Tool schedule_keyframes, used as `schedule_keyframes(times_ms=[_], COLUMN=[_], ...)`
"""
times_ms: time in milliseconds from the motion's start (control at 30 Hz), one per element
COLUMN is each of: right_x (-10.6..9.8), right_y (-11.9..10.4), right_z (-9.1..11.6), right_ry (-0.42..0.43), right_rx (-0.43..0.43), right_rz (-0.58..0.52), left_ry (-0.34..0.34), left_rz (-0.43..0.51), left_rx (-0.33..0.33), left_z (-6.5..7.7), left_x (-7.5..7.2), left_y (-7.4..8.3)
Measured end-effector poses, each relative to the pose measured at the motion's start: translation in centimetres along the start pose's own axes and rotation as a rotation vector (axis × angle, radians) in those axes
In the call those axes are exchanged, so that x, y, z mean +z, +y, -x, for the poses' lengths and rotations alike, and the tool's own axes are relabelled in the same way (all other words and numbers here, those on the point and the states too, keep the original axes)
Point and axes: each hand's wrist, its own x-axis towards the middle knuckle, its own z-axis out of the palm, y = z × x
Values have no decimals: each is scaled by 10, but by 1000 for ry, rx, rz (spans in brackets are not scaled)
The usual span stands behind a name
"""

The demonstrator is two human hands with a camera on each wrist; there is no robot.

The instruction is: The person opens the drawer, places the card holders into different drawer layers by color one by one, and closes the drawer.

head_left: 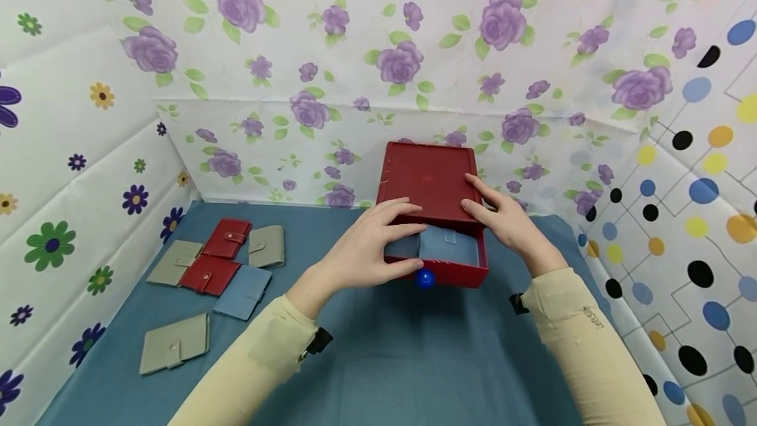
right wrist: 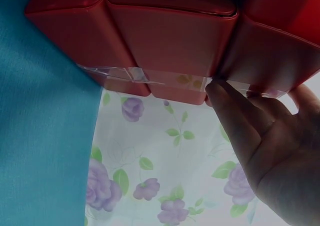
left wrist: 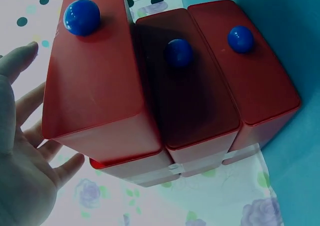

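Observation:
A red drawer cabinet (head_left: pixel 427 179) stands at the back of the table, and its top drawer (left wrist: pixel 95 81) is pulled out. Inside the drawer lie a light blue wallet (head_left: pixel 448 247) and a darker blue one (head_left: pixel 402 246) to its left. My left hand (head_left: pixel 369 245) is at the drawer's left side, fingers extended over the opening and thumb near the blue knob (head_left: pixel 424 278). On the cabinet's right side, my right hand (head_left: pixel 505 219) rests with its fingertips on the top edge; in the right wrist view its fingers (right wrist: pixel 232 111) touch the side wall.
Two lower drawers with blue knobs (left wrist: pixel 178 53) are closed. On the left of the blue tabletop (head_left: pixel 378 373) lie several wallets: red ones (head_left: pixel 211 273), a light blue one (head_left: pixel 244 291) and grey ones (head_left: pixel 175 344). Patterned sheets (head_left: pixel 307 51) surround the table.

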Motion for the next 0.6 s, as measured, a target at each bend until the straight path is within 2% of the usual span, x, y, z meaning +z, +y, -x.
schedule_keyframes(times_ms=[367,600], right_x=[-3,-1], right_y=[2,1], right_z=[0,0], right_ry=[-1,-1], right_rx=[-1,-4], right_rz=[-5,-18], left_ry=[99,173], left_rz=[67,82], left_rx=[3,21], left_z=[7,25], left_x=[2,5], left_y=[-6,-15])
